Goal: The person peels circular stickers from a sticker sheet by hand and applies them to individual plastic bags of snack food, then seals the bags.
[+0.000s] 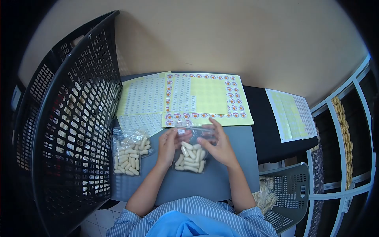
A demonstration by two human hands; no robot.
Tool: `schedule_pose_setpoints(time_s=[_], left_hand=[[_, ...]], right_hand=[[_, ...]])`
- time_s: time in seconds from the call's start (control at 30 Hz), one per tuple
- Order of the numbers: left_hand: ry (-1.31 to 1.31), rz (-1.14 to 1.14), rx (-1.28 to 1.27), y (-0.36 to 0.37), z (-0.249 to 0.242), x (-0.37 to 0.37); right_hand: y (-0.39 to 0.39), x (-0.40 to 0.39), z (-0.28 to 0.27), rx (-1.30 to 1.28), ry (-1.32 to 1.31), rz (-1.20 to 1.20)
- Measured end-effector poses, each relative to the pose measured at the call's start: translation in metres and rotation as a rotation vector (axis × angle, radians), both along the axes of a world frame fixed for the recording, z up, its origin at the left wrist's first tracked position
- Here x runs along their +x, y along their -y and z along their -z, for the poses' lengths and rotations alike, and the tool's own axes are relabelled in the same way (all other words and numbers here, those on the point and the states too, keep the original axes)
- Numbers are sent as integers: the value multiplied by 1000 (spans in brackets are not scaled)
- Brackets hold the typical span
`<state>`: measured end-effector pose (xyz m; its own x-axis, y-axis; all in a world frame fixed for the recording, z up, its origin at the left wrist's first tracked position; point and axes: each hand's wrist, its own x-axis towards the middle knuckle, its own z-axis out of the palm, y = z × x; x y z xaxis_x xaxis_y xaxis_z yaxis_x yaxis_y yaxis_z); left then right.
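Note:
A clear plastic bag [190, 158] of pale, finger-shaped pieces lies on the grey table in front of the person. My left hand [169, 143] holds the upper left side of this bag, its fingers partly behind the plastic. At the bag's upper right, my right hand [218, 144] grips the film, thumb in front and fingers partly seen through it. A small white label shows near the bag's top edge. To the left lie filled clear bags [128, 160] with the same pale pieces, overlapping one another.
Sticker sheets [207, 96] cover the back of the grey table [213, 183]. A tall black basket [75, 118] stands at the left. On a black-covered table at the right lies another sheet [292, 114]. Below it is a green-grey basket [290, 193] with bags inside, beside a rack [335, 130].

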<state>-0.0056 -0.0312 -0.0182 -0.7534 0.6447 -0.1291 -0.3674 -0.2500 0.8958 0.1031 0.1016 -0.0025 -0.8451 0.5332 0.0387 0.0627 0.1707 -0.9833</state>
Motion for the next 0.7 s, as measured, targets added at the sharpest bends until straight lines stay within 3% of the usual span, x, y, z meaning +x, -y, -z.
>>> schedule_pose_setpoints(time_s=[0.03,0.1,0.17,0.2,0.27,0.43,0.6,0.7], left_hand=[[-6,88,-51,0,0,2],[-101,291,-98,-3,7,3],[-640,317,-422,1,-6,14],[-641,316,-420,2,-14,15],[-1145,50,-527,2,-23,14],[-1272,-38,-683,8,-7,-5],[-1259,3,-755,10,-2,-11],[-1305,27,-802,10,-1,-10]], right_hand=[[-3,-2,4,155,-62,79],[-10,-3,6,182,-130,159],[-16,-1,1,103,-108,248],[-17,-2,-1,169,-127,270],[-20,-5,-1,288,-87,217],[-23,-30,-1,575,46,56],[-13,-52,-4,892,10,-83],[-15,-57,4,869,39,-136]])
